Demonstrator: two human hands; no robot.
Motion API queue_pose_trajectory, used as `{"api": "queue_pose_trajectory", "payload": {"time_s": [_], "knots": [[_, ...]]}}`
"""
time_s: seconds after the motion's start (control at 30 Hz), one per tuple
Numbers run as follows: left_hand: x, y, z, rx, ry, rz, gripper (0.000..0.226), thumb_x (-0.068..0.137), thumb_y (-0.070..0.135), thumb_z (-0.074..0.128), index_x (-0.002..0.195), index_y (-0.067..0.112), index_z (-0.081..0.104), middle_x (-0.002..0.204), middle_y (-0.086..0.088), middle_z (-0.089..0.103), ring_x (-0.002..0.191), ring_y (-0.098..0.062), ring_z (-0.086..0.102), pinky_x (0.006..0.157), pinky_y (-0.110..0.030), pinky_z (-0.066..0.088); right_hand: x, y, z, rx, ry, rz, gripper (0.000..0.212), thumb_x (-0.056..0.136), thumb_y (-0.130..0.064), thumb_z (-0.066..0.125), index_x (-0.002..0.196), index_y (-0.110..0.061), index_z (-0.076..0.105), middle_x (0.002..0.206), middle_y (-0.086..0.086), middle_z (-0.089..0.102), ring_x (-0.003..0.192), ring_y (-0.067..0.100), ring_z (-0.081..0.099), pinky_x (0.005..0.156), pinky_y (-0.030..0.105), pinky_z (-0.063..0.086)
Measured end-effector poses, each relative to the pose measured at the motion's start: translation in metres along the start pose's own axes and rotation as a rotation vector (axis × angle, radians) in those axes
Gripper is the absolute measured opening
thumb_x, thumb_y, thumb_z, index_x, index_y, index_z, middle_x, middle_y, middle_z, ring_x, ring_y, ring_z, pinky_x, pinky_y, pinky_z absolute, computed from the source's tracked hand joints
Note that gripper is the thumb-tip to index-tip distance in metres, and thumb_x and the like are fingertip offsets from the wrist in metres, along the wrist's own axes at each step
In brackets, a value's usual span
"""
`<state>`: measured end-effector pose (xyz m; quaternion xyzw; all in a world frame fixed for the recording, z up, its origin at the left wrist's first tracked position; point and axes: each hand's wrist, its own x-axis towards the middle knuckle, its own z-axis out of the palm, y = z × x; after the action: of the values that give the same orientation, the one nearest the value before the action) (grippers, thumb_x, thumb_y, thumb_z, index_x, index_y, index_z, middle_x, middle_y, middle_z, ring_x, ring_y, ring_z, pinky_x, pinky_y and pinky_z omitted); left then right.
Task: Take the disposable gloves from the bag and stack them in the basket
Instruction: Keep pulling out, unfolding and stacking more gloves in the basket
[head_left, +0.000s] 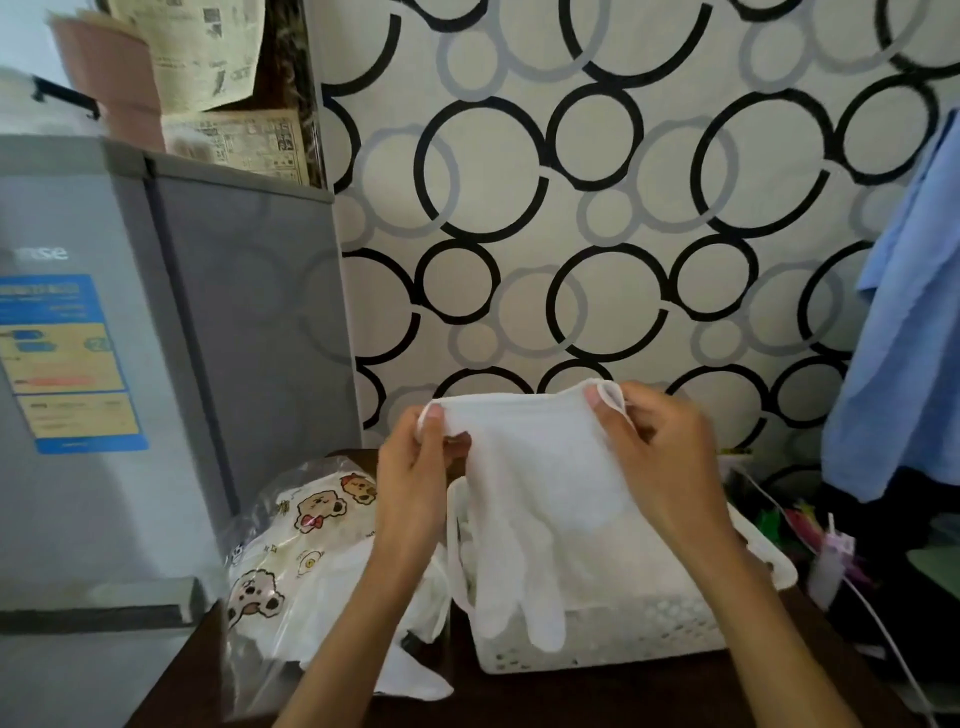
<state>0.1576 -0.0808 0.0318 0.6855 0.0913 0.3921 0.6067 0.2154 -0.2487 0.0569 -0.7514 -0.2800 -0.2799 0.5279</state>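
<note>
Closest to me I see the dark brown wooden table (597, 696), and on its left side the clear plastic bag printed with cartoon bears (291, 545), lying slumped with more thin white gloves (410, 675) spilling out of its near end. Just right of the bag stands the white perforated plastic basket (613, 639), with pale glove material already inside it. Above the basket I see both hands raised, holding one translucent white disposable glove (530, 499) stretched between them by its cuff, so that its fingers hang down in front of the basket's near wall. My left hand (410, 488) pinches the left corner of the cuff between thumb and curled fingers; my right hand (660, 457) pinches the right corner the same way. To the right of the basket lies a jumble of small colourful items (810, 525), too blurred to name, with a thin white cable (878, 623) running past. Farther left stands a grey refrigerator (156, 338) with a blue and yellow label, newspapers (218, 62) piled on top. Behind everything is a wall patterned with black and grey circles (597, 182), and a blue cloth garment (909, 338) hangs at the right edge.
</note>
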Motion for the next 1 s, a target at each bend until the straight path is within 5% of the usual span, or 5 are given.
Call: {"api": "queue_pose_trajectory", "payload": {"time_s": [0.27,0.57,0.63,0.8,1.0], "knots": [[0.014,0.032,-0.019,0.254,0.389,0.379,0.027,0.103,0.034,0.037,0.080,0.024,0.047,0.059,0.010,0.049,0.051,-0.003,0.043,0.053,-0.028,0.036,-0.016,-0.033,0.022,0.539,-0.170,0.292,0.038,0.090,-0.038,0.058,0.081,-0.002,0.065,0.060,0.007,0.041,0.057,0.017,0.035,0.052,0.025,0.029],[0.043,-0.040,0.013,1.058,-0.411,0.112,0.037,0.100,0.045,0.038,0.069,0.026,0.045,0.067,0.005,0.052,0.070,-0.021,0.056,0.062,-0.031,0.040,0.001,0.061,-0.007,-0.010,-0.359,0.576,0.041,0.093,-0.036,0.055,0.064,-0.006,0.060,0.060,0.002,0.048,0.059,0.014,0.044,0.058,0.025,0.034],[0.046,-0.051,0.026,1.098,-0.477,0.132,0.035,0.099,0.047,0.039,0.072,0.026,0.048,0.071,0.004,0.054,0.075,-0.021,0.056,0.063,-0.030,0.038,-0.001,0.082,-0.011,-0.147,-0.358,0.584,0.040,0.092,-0.035,0.056,0.057,-0.019,0.048,0.061,-0.003,0.044,0.064,0.015,0.044,0.062,0.026,0.033],[0.052,-0.058,0.048,1.127,-0.542,0.233,0.030,0.091,0.051,0.055,0.094,0.024,0.067,0.078,0.005,0.063,0.074,-0.015,0.057,0.062,-0.027,0.040,0.000,0.103,-0.020,-0.468,-0.292,0.587,0.036,0.089,-0.043,0.060,0.109,-0.014,0.069,0.114,0.004,0.065,0.106,0.023,0.058,0.086,0.029,0.041],[0.055,-0.058,0.064,1.231,-0.551,0.355,0.035,0.087,0.056,0.059,0.089,0.022,0.068,0.086,0.004,0.066,0.077,-0.016,0.059,0.069,-0.028,0.046,-0.004,0.108,-0.024,-0.562,-0.178,0.554,0.038,0.081,-0.049,0.068,0.105,-0.019,0.068,0.112,0.004,0.067,0.103,0.024,0.060,0.076,0.030,0.042]]}}
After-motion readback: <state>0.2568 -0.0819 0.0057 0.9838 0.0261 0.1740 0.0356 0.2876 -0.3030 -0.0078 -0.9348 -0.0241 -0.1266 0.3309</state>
